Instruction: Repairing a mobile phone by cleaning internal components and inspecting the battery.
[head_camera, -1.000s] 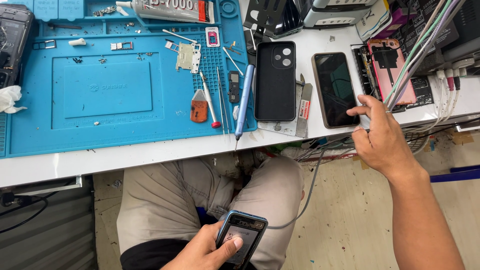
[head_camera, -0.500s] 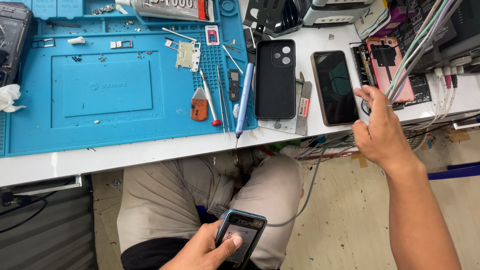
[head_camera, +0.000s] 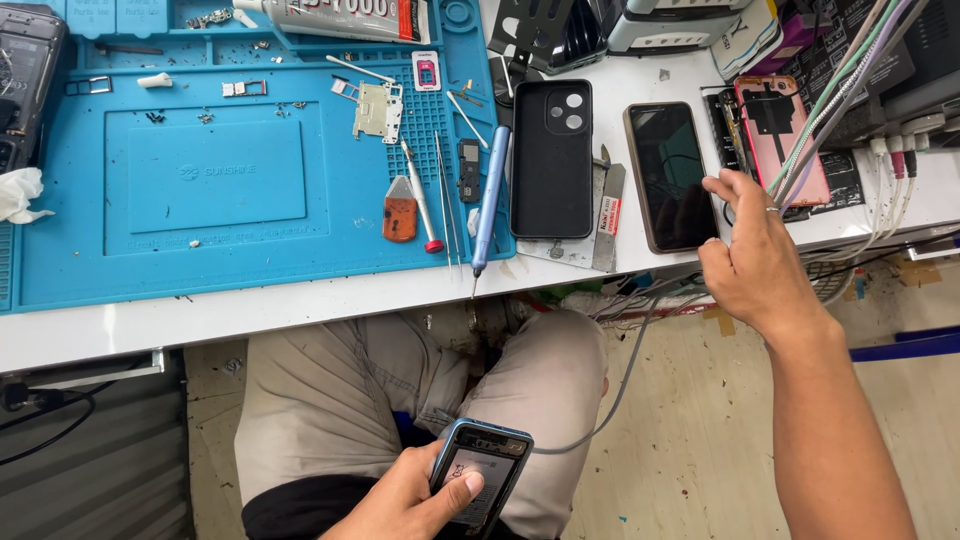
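Left hand (head_camera: 415, 500) grips a small phone (head_camera: 480, 478) below the white bench (head_camera: 300, 310), thumb pressing its screen; right hand (head_camera: 755, 260), fingers loosely spread, holds nothing, touching the dark phone (head_camera: 668, 175) lying on the bench

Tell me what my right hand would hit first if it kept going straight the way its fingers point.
Probably the pink opened phone lying beyond the fingertips of the right hand, with the cable bundle crossing over it. The dark-screened phone sits just to the side. Depth is hard to judge.

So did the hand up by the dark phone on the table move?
Yes. The right hand slid a little up and away from the person, now reaching further past the table edge beside the dark phone.
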